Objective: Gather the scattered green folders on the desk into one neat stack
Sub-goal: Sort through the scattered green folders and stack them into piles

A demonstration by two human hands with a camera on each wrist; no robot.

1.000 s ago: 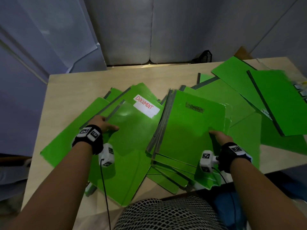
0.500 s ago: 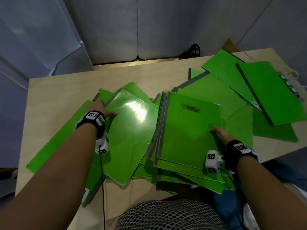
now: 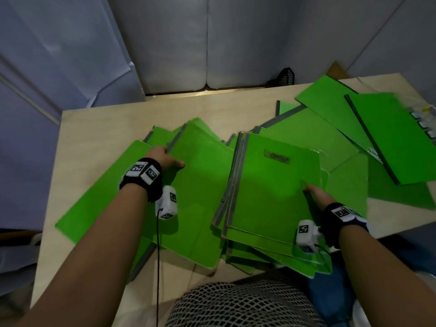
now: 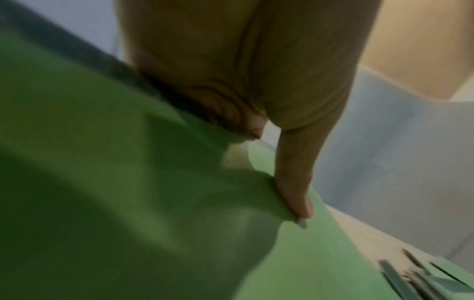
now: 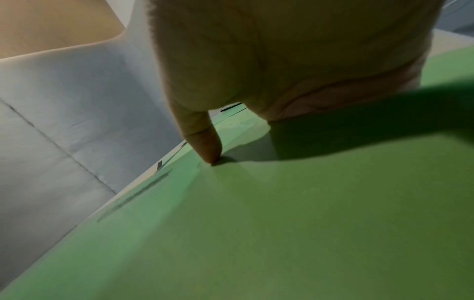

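Note:
Many green folders lie fanned over the wooden desk [image 3: 106, 123]. My left hand [image 3: 165, 159] grips the left edge of a large green folder [image 3: 200, 197], thumb on top; in the left wrist view the thumb [image 4: 295, 188] presses that folder [image 4: 128, 182] and the fingers are hidden beneath it. My right hand [image 3: 316, 194] holds the right edge of a pile of folders [image 3: 271, 190] with grey spines. In the right wrist view its thumb [image 5: 202, 142] pushes on the top cover [image 5: 282, 223], with the fingers out of sight under the pile.
More green folders [image 3: 389, 138] overlap at the back right, close to the desk's right edge. A long folder [image 3: 99, 197] lies under my left forearm. A black object [image 3: 287, 76] stands behind the far edge. Bare desk shows at the back left.
My left hand has shifted farther up the folder's edge, and the folder has turned closer to the right pile. Its white DOCUMENT label no longer shows. The right hand keeps its grip.

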